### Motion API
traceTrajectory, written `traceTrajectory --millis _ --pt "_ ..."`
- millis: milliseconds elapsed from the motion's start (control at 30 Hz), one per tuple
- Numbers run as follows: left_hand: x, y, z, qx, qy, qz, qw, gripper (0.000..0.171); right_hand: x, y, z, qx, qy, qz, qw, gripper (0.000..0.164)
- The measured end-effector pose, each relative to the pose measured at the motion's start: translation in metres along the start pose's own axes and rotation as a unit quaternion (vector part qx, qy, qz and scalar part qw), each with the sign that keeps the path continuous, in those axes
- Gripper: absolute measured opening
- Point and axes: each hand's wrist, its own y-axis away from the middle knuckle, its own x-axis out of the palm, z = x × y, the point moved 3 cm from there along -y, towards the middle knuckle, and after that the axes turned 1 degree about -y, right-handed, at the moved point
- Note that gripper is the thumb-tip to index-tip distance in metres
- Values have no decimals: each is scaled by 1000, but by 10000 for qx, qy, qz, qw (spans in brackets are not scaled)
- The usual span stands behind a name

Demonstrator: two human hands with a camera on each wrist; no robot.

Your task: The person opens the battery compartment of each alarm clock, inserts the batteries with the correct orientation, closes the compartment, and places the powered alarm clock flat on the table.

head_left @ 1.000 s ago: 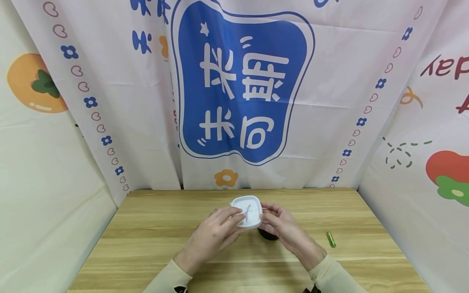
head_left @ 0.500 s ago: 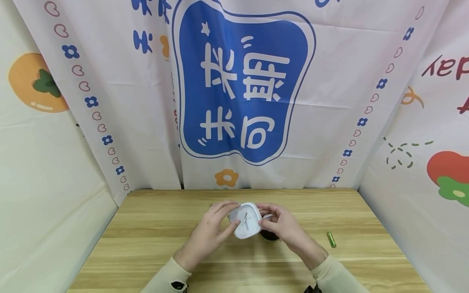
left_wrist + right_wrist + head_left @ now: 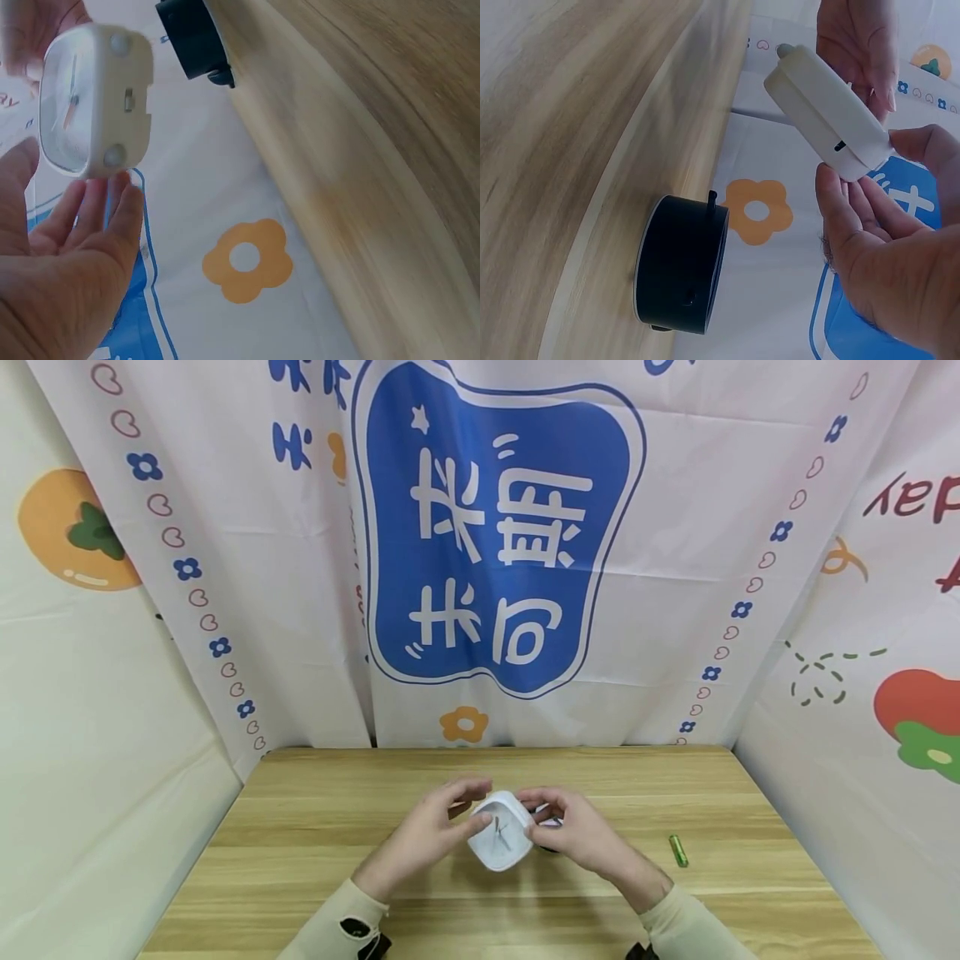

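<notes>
A small white alarm clock (image 3: 501, 843) with rounded corners is held above the table, its face tilted up toward the head view. My right hand (image 3: 581, 831) pinches its right edge between thumb and fingers. My left hand (image 3: 431, 831) is at the clock's other side, thumb and fingers spread apart. Its thumb overlaps the face in the head view; whether it touches cannot be told. In the left wrist view, the clock's side (image 3: 120, 101) shows two round feet and a small slot. A black round drum-like object (image 3: 681, 264) with small knobs stands on the table, mostly hidden behind my right hand.
A green battery (image 3: 678, 851) lies on the wooden table (image 3: 315, 860), to the right of my right hand. Printed cloth (image 3: 675, 527) hangs behind the table's far edge, with more cloth at both sides.
The clock has come lower and nearer, and has turned so one corner points down. My left fingers have drawn back from its face and spread. My right hand keeps its grip.
</notes>
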Motion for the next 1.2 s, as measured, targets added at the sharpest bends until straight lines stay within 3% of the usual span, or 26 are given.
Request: traceTrajectory --millis 200,467,867,1200 --pt "1 1 3 -252 229 608 9976 58 3 1 0 -78 138 321 9994 50" --pt "-1 1 0 -222 135 714 9971 39 7 3 3 -61 211 455 9987 43" --pt "-7 4 6 -341 205 333 9987 38 6 3 1 -144 208 298 9992 40" --pt "-25 3 19 -613 187 -444 9970 40 -2 5 -1 -143 757 -58 9970 35"
